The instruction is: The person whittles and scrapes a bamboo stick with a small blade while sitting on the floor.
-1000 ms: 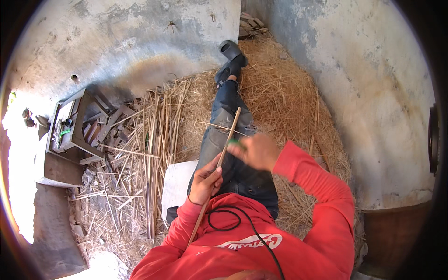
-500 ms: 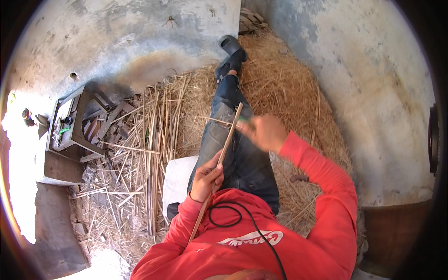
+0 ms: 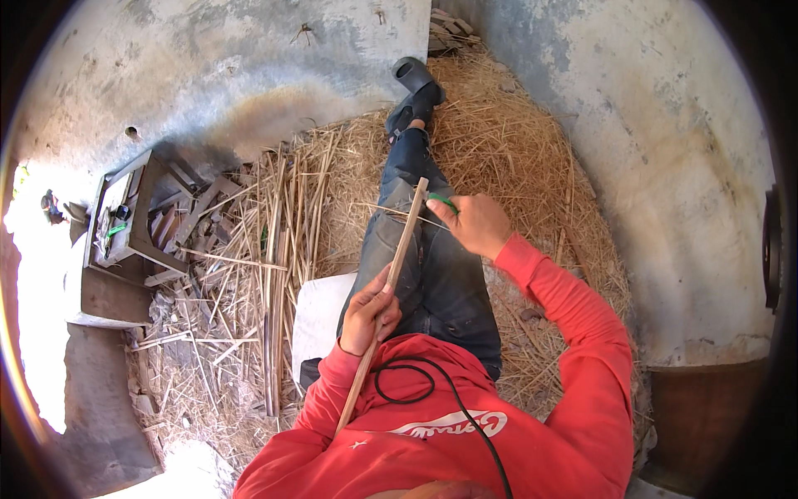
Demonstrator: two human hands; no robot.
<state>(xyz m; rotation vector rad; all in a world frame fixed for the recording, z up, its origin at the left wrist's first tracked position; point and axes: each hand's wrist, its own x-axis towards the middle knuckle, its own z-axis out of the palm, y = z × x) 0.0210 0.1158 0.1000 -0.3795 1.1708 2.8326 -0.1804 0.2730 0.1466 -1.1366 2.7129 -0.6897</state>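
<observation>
A person in a red sweatshirt (image 3: 573, 407) held a wooden strip (image 3: 404, 251) aslant over dark jeans (image 3: 453, 295), the left hand (image 3: 371, 320) closed around its middle. Beside its far end, the right hand (image 3: 480, 224) gripped a green-handled tool (image 3: 440, 200) (its working end too small to make out). Loose split strips (image 3: 273, 333) lay toward the left edge of the straw-strewn floor (image 3: 339, 243).

A floor (image 3: 509, 287) lies strewn with straw-coloured shavings (image 3: 503, 158), thickest toward its far right edge. Long wooden strips (image 3: 275, 308) lie loosely bundled on its left side; wood scraps (image 3: 218, 208) are piled nearer its left edge.
</observation>
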